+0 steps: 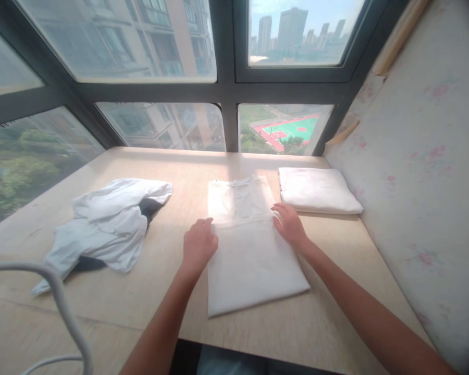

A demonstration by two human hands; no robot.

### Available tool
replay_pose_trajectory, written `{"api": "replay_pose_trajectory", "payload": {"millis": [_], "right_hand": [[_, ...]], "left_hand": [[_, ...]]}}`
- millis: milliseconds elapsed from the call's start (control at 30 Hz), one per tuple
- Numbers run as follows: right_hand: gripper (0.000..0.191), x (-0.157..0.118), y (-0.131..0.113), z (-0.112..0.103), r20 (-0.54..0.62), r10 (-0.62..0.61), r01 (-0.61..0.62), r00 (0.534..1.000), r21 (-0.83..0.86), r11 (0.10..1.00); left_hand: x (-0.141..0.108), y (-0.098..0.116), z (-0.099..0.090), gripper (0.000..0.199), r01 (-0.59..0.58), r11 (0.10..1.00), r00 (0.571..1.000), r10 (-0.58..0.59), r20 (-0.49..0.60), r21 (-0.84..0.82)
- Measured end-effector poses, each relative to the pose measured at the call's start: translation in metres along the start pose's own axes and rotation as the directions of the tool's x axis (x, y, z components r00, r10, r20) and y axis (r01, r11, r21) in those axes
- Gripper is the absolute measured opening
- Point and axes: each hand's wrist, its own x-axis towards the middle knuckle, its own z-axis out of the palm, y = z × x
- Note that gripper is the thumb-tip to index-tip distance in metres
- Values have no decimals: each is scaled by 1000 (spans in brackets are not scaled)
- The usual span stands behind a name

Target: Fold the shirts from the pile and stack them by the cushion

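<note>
A white T-shirt (254,265) lies on the wooden surface in front of me, its sides tucked in and its lower part doubled up. The neckline end points toward the window. My left hand (200,242) is at the left end of the fold's upper edge, fingers curled around the cloth there. At the opposite end, my right hand (289,223) has its thumb and fingers on the corner of the same edge. Part of each hand's grip is hidden by the hand itself.
A folded white cloth bundle (316,190) lies at the right, near the flowered wall (426,208). To the left is a crumpled white and dark garment (109,224). A white curved tube (60,302) crosses the lower left corner. Framed windows (226,92) border the wooden surface (172,166).
</note>
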Motion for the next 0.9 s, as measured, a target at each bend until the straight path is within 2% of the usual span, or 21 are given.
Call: {"api": "replay_pose_trajectory", "payload": {"millis": [67,100,167,233,333,433,700,900], "right_hand": [[34,-15,-5,9,-42,-121,119,992,-58,991],[34,-22,-8,14,-16,-197,194,980,-98,976],[38,-32,-17,24,126,-290,309,948,-170,936],[44,-37,-25,32,265,-272,336,925,-237,912],[51,-43,-32,37,356,-203,319,912,-306,897],[53,-59,-37,33,371,-204,330,906,-317,889],[57,-131,-55,13,359,-253,362,898,-278,890],[56,-155,-49,-9,285,-297,372,911,-260,891]], "left_hand": [[-23,17,12,53,-103,991,991,110,-81,85],[-33,24,21,54,-183,973,974,199,-106,141],[-45,33,42,55,-294,928,939,325,-113,229],[-50,36,63,56,-297,917,937,333,-101,266],[-54,32,82,57,-238,930,953,279,-114,281],[-70,28,85,57,-239,924,950,286,-125,299],[-146,18,85,60,-263,879,930,341,-139,398],[-168,-5,71,54,-218,871,918,336,-210,441]]}}
